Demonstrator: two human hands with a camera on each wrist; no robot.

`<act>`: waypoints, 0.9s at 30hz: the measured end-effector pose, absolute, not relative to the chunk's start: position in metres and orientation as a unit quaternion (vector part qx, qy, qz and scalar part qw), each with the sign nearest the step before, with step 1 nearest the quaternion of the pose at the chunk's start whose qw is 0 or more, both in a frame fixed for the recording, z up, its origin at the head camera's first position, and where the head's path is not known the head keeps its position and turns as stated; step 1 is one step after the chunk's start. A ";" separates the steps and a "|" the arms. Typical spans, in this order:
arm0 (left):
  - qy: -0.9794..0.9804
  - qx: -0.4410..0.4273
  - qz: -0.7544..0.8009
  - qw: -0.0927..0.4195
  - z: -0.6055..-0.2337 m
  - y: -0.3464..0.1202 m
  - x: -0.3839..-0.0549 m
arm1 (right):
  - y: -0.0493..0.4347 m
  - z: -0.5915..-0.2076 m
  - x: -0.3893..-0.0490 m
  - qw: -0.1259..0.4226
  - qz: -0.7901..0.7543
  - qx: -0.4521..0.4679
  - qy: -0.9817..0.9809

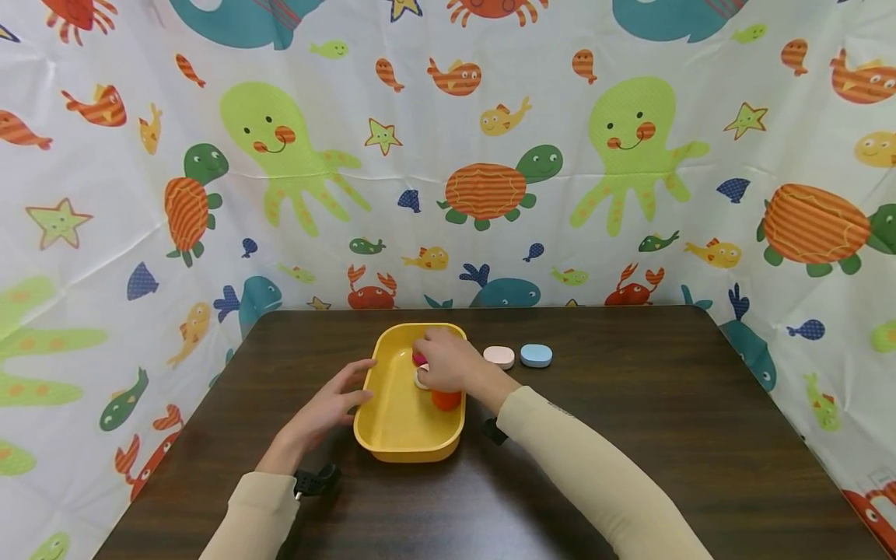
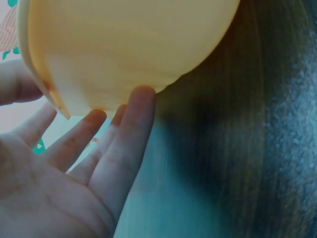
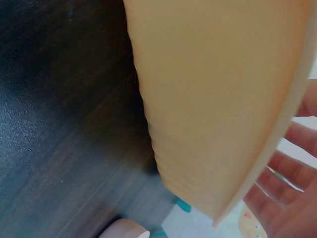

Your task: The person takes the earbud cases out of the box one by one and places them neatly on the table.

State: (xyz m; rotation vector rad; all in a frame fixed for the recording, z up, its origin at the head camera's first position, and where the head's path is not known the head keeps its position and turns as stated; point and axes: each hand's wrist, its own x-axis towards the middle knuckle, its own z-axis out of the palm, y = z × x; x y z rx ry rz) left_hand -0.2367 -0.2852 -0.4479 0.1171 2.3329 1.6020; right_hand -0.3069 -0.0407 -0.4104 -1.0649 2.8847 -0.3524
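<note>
A white cloth printed with sea creatures (image 1: pixel 414 167) hangs at the far side, behind a dark wooden table (image 1: pixel 651 435). Two beige sleeves (image 1: pixel 595 470) reach in from the near side. A yellow bin (image 1: pixel 393 420) sits on the table, left of centre, its long sides running from near to far. The person's left hand (image 1: pixel 320 416) is at its left side, fingers spread and loosely extended, fingertips against the outer wall. The right hand (image 1: pixel 449 362) reaches over the right rim with fingers pointing down inside; whether they grip anything cannot be told. Beneath and beside it, in the bin's right part, are an orange piece (image 1: pixel 446 400) on the near side, a partly hidden white piece (image 1: pixel 423 378) and a red piece (image 1: pixel 418 358) farther off. Right of the bin, a blue oval piece (image 1: pixel 536 355) lies just beside a pale pink one (image 1: pixel 498 358).
</note>
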 end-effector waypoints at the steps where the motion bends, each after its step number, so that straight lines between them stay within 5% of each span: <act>1: 0.814 0.040 0.559 0.154 -0.448 -0.285 -0.237 | -0.041 -0.412 -0.307 0.027 -0.109 -0.346 0.932; 27: 0.812 0.034 0.562 0.157 -0.448 -0.285 -0.237 | -0.059 -0.435 -0.308 0.058 -0.030 -0.351 0.934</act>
